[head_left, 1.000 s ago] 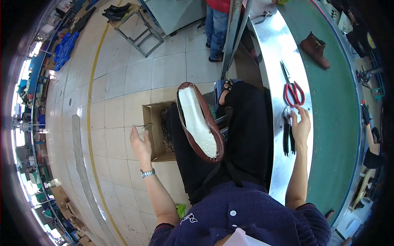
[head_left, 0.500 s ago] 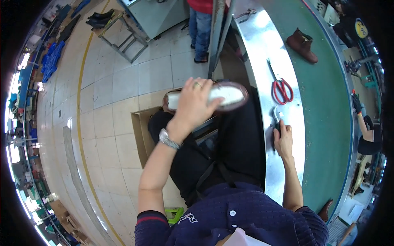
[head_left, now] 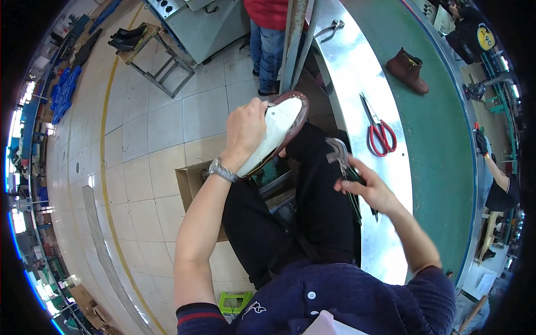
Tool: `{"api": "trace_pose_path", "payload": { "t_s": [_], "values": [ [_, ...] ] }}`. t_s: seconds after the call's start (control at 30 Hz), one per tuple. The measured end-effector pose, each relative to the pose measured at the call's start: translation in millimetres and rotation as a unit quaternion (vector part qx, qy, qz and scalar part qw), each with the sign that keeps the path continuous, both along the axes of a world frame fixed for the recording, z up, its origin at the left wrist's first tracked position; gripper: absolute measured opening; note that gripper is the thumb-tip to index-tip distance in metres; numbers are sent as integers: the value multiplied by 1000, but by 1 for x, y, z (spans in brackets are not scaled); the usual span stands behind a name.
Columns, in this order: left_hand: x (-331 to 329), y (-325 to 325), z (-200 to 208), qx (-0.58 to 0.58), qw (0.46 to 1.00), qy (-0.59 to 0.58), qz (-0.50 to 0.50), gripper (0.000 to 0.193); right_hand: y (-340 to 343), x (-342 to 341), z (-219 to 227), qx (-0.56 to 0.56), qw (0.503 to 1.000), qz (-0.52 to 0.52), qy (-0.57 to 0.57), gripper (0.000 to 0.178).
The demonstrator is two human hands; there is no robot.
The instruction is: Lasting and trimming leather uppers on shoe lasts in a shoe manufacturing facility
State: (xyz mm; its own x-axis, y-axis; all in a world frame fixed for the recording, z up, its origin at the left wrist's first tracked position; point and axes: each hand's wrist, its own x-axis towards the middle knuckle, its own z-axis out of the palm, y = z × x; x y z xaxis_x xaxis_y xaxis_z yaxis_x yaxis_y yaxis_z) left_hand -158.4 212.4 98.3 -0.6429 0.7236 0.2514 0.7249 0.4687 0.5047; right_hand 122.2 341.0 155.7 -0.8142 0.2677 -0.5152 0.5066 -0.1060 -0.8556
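Observation:
My left hand (head_left: 245,131) grips a brown shoe (head_left: 281,128), turned sole-up with a white insole board showing, above my left knee. It is closed round the shoe's side, and the thumb is mostly hidden. In front of my right thigh, my right hand (head_left: 371,190) is wrapped round the dark handles of steel lasting pincers (head_left: 338,155). Their curved head points up and left, apart from the shoe. Red-handled scissors (head_left: 382,134) lie on the metal bench (head_left: 385,240) beyond my right hand.
Another pair of pincers (head_left: 330,31) rests at the bench's far end. A brown boot (head_left: 407,71) stands on the green belt (head_left: 441,167) to the right. An open cardboard box (head_left: 184,192) is by my legs; a person in jeans (head_left: 271,53) stands ahead, beside a metal post (head_left: 291,44).
My right hand has lifted the pincers off the bench and brought them left over my lap. My left hand has tilted the shoe so its toe points up and right.

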Motion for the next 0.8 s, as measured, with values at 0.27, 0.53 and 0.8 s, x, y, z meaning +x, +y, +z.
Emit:
{"api": "trace_pose_path", "payload": {
  "t_s": [0.27,0.53,0.8],
  "values": [
    [3,-28,17,-12,959,-277,-64,82,24,-120,47,189,940,285,12,62],
    [89,-32,8,25,999,-14,29,110,-2,-140,61,165,920,304,-184,63],
    [98,-33,4,61,997,-32,16,79,-15,-89,11,321,920,226,13,59]
  ]
}}
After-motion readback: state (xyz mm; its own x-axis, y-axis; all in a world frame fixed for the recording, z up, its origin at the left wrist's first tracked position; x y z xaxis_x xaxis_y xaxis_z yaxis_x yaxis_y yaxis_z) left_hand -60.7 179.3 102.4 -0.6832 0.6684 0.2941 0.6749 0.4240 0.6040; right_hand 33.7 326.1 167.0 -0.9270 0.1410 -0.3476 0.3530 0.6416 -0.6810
